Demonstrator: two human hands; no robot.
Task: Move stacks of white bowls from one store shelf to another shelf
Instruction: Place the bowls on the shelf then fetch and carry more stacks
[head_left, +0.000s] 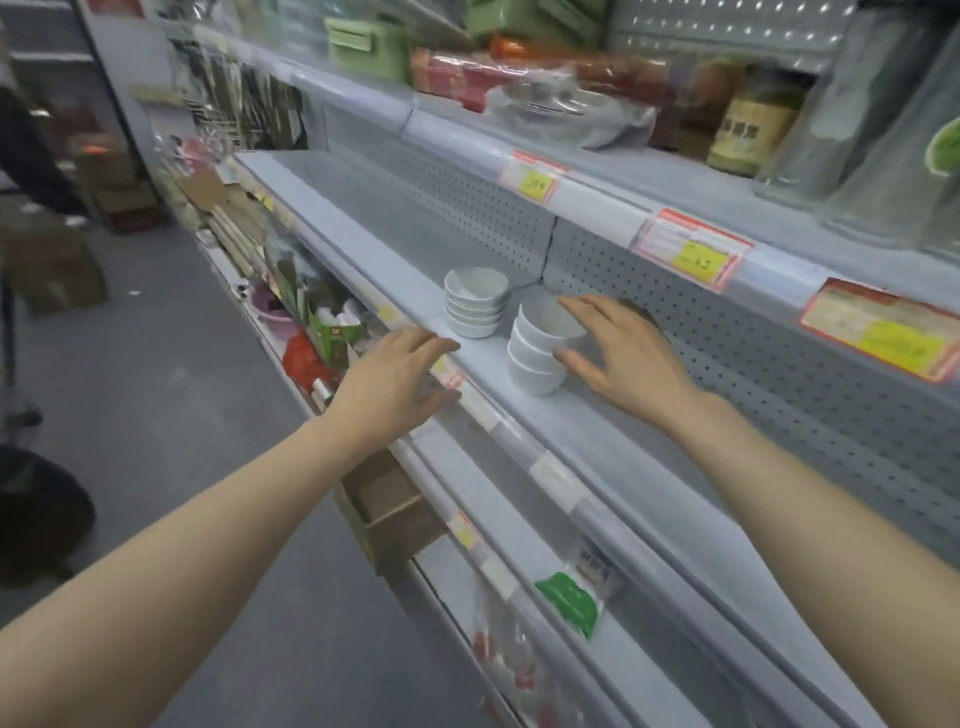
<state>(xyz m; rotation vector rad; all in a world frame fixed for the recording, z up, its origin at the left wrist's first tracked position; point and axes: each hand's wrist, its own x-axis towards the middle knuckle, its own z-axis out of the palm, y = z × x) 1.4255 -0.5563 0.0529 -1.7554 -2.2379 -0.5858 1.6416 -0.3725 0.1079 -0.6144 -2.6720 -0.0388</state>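
Seemingly mid-task: shallow white bowl stack (475, 302) and deep white bowl stack (536, 349) share one grey metal shelf (363, 228); right hand (626, 356) splayed beside the latter, left hand (395, 379) open, both empty.

Glossy white ceramic-looking bowls (540, 343) on a matt grey painted metal shelf (597, 431), perforated back panel (779, 374).
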